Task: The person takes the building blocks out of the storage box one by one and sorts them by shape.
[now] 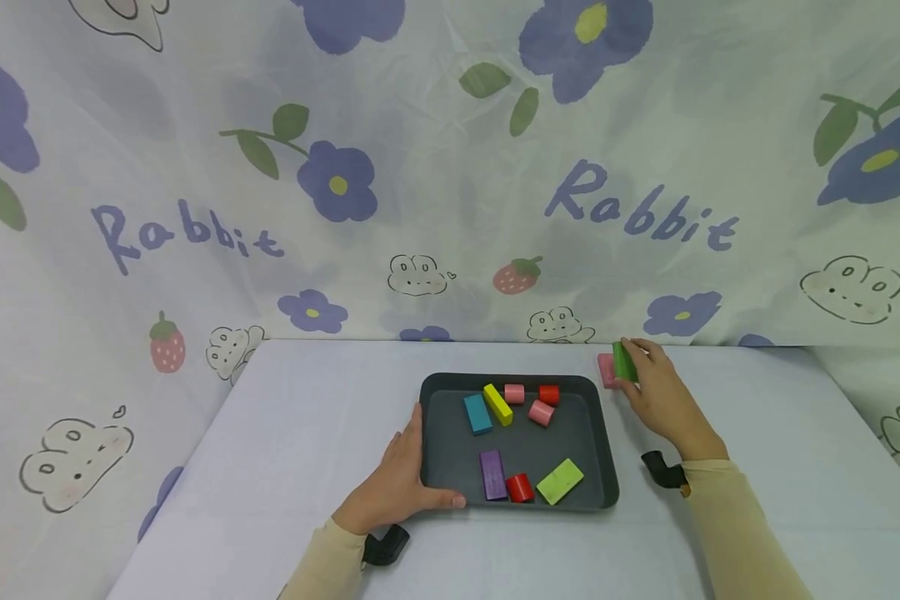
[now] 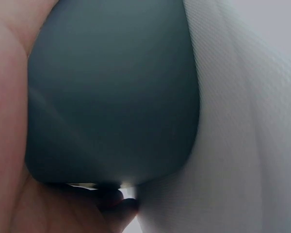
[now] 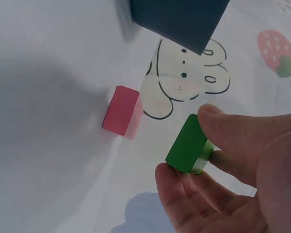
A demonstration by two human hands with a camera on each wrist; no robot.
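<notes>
My left hand (image 1: 393, 479) holds the near left corner of a dark grey tray (image 1: 521, 439), its fingers along the left side and its thumb at the front rim. The left wrist view shows the tray wall (image 2: 116, 97) close up beside that hand. Beyond the tray's far right corner, my right hand (image 1: 663, 396) pinches a green block (image 3: 188, 145) between thumb and fingers. Just left of the green block, a pink block (image 3: 121, 110) rests on the white table. The tray's dark corner (image 3: 179, 19) shows at the top of the right wrist view.
At the tray's far side lie a blue block (image 1: 477, 414), a yellow block (image 1: 498, 405), two pink cylinders (image 1: 542, 412) and a red piece (image 1: 549, 394). Nearer are a purple block (image 1: 493, 475), a red half-round piece (image 1: 520, 487) and lime-green pieces (image 1: 560, 481). A printed curtain (image 1: 450, 167) hangs behind.
</notes>
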